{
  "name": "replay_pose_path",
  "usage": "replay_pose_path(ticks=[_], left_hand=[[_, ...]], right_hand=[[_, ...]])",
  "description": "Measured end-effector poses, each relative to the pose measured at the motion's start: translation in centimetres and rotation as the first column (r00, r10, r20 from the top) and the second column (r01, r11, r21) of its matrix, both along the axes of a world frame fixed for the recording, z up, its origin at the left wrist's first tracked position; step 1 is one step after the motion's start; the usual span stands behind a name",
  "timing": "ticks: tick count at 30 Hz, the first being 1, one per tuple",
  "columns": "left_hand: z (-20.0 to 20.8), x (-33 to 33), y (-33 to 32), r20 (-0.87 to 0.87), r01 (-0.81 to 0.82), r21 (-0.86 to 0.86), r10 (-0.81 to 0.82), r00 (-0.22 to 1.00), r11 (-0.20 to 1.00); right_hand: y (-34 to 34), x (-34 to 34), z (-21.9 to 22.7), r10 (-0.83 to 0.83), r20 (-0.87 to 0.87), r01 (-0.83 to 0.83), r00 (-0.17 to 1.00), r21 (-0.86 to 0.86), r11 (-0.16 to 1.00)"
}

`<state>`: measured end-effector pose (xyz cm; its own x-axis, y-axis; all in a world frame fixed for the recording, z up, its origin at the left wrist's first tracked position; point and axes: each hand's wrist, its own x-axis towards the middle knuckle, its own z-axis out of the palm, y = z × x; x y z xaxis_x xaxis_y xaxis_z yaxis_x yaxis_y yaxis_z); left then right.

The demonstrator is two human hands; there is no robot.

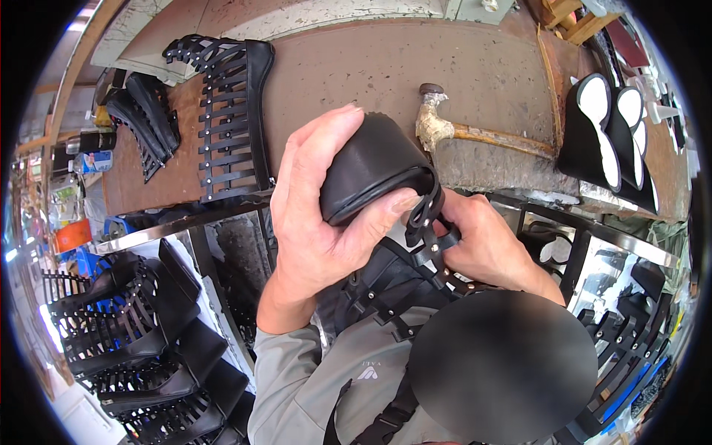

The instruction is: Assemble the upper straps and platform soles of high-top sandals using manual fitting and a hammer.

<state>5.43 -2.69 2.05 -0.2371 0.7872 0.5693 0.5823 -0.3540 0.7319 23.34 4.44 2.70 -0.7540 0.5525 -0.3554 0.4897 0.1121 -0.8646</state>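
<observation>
A black strappy boot (374,159) is held up in front of my chest, its thick, smooth heel end raised. My left hand (308,208) is closed around that end, with the fingers over the far side and the thumb pressed along the near edge. Lower down, my right hand (486,241) is closed at the studded straps by the boot's opening; its fingertips are partly hidden. The straps hang down across my lap. Just beyond the boot, a hammer (504,139) with a worn wooden handle and crusted head lies on the bench.
Another strappy black boot (256,111) lies on the brown bench (341,63), with more black boot pieces (152,111) farther left. Black pieces with white sole shapes (593,100) stand at the right. Many finished-looking boots (119,326) are stacked low at left; straps (630,334) hang low at right.
</observation>
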Motion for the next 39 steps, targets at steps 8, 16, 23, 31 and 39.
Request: replay_pose_path(ticks=[8,16,23,31,39], left_hand=[[0.3,0.6,0.5,-0.092,-0.036,0.109,0.046,0.995,0.993],[1.0,0.1,1.4,-0.166,0.118,0.085,-0.102,0.981,0.989],[1.9,1.4,1.9,-0.048,-0.246,0.028,0.247,0.968,0.969],[0.9,4.1,-4.6,-0.216,-0.457,-0.127,0.425,0.879,0.88],[-7.9,5.7,-13.0,0.443,-0.152,0.022,0.126,0.888,0.988]], right_hand=[[0.0,0.9,-0.9,-0.016,-0.127,0.012,0.992,-0.031,0.999],[0.8,2.5,-2.5,-0.08,-0.169,0.027,0.982,-0.296,0.955],[-1.0,13.0,-10.8,-0.609,-0.521,-0.015,0.598,-0.767,0.642],[-1.6,9.5,-13.1,-0.921,-0.384,-0.149,0.065,-0.916,0.372],[1.7,5.4,-9.3,-0.778,-0.482,0.508,0.403,-0.589,0.629]])
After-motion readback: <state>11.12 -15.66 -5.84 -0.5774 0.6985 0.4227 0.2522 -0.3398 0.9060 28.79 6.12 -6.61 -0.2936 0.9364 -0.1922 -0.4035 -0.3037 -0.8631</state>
